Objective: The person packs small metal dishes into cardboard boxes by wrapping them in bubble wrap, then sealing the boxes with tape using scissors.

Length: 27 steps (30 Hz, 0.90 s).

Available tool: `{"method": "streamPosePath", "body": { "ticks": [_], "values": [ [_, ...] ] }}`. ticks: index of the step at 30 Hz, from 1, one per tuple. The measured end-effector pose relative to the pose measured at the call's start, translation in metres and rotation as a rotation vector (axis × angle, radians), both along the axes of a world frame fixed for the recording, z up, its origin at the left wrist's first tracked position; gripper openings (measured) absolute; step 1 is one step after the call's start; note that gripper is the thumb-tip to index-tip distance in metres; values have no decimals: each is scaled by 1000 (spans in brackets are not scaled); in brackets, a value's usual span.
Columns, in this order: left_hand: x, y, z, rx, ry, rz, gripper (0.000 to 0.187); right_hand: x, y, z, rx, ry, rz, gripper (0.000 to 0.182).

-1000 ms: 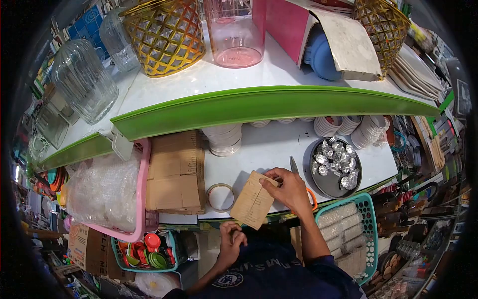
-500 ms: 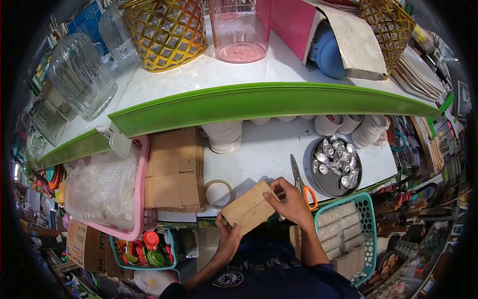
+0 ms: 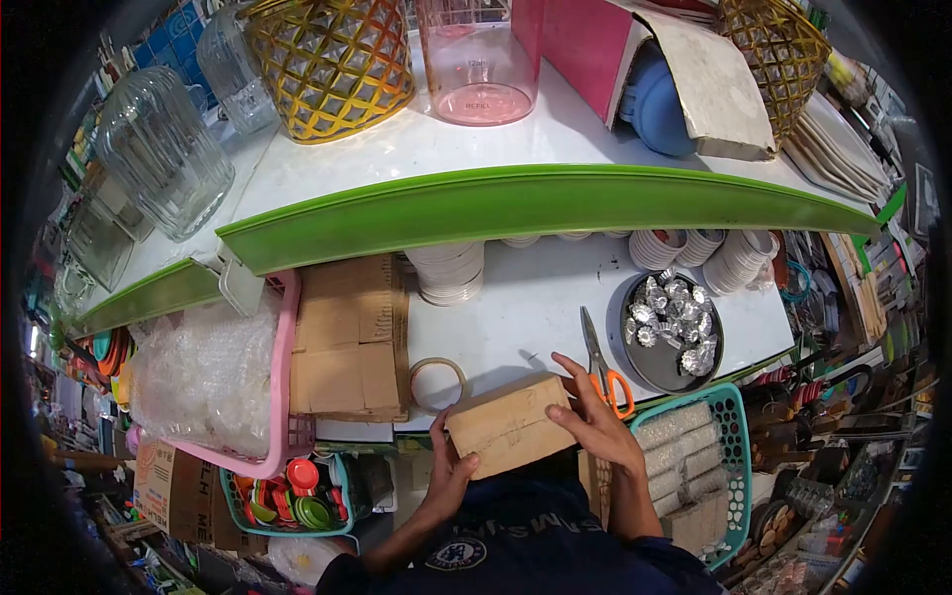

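A small brown cardboard box [image 3: 509, 428] with faint handwriting is held in front of my chest. My left hand [image 3: 448, 476] grips its left end, thumb on the near face. At the right end my right hand [image 3: 602, 428] also holds it, with the thumb on the near face and the index finger stretched out past the top corner. Just beyond my right hand, orange-handled scissors [image 3: 601, 369] lie on the white shelf. A roll of tape [image 3: 436, 385] rests to the left of the box.
A dark round pan [image 3: 642, 369] holds several shiny foil-like cups. The green-edged upper shelf [image 3: 545, 206] juts over the work surface. A pink basket [image 3: 281, 397] and flat cardboard [image 3: 347, 347] stand left; a teal basket [image 3: 736, 446] of wrapped packs is at right.
The box has been turned and tilted, so its broad face and top edge now show more level. My right hand has shifted slightly right and down, its index finger straightening.
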<state>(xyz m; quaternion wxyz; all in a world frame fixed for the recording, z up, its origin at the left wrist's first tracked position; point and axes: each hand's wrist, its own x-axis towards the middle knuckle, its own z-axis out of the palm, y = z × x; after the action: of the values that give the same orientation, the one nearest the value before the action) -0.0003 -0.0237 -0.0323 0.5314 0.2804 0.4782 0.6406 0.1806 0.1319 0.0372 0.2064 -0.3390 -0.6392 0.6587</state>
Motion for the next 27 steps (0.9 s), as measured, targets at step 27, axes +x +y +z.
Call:
{"method": "streamPosePath", "body": {
  "ticks": [27],
  "values": [
    [-16,37,48,80,277,-242,66,17,-21,6,29,66,-139,59]
  ]
}}
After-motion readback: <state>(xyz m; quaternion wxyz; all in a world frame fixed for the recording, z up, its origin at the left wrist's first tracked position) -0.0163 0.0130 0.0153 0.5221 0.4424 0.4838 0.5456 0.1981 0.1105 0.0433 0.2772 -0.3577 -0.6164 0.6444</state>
